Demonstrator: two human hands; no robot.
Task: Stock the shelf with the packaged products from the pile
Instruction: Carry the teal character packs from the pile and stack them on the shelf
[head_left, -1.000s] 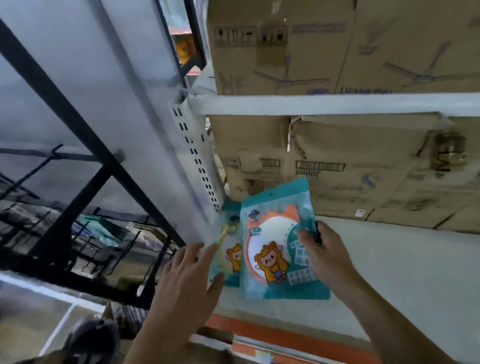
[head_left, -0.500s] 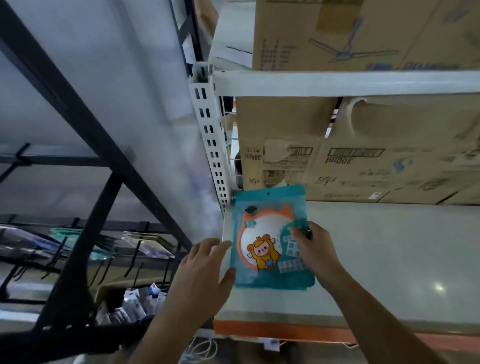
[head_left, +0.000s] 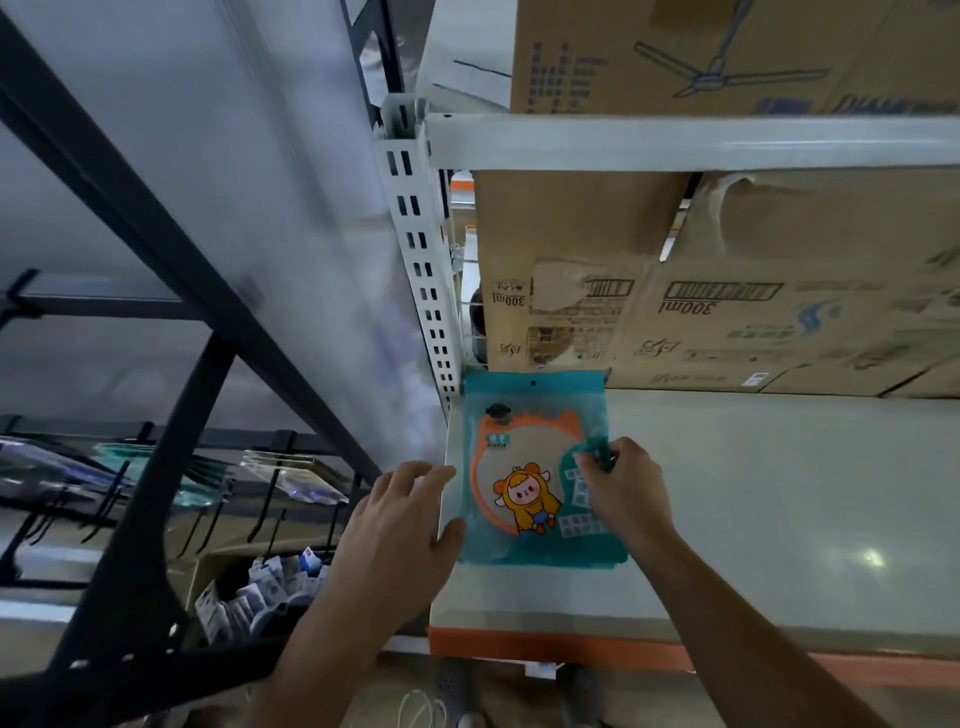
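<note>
Nearest the camera, the left hand (head_left: 400, 525) is lying open with fingers spread, its thumb touching the left edge of the teal packet (head_left: 537, 467), steadying rather than gripping it. Just beyond, the right hand (head_left: 621, 493) is pinching the packet's right edge, fingers closed on a crinkled bit of the film. The packet is lying flat on the grey shelf (head_left: 753, 493), tucked into the left corner beside the perforated white upright (head_left: 421, 270), its top edge close against the cardboard boxes (head_left: 701, 291) standing behind. Judging by the puckering film under the fingers, the wrapper is looking thin, soft and fairly slick, while the round orange-rimmed item inside is probably giving it a stiff, flat core; it seems light. If that insert is a mirror, as the label may read, it could be fragile, so pressing hard on the middle is looking unwise. Taking hold at the side edges, or at the header strip with the hang hole, is seeming safest, and sliding it across the smooth shelf should be going easily
</note>
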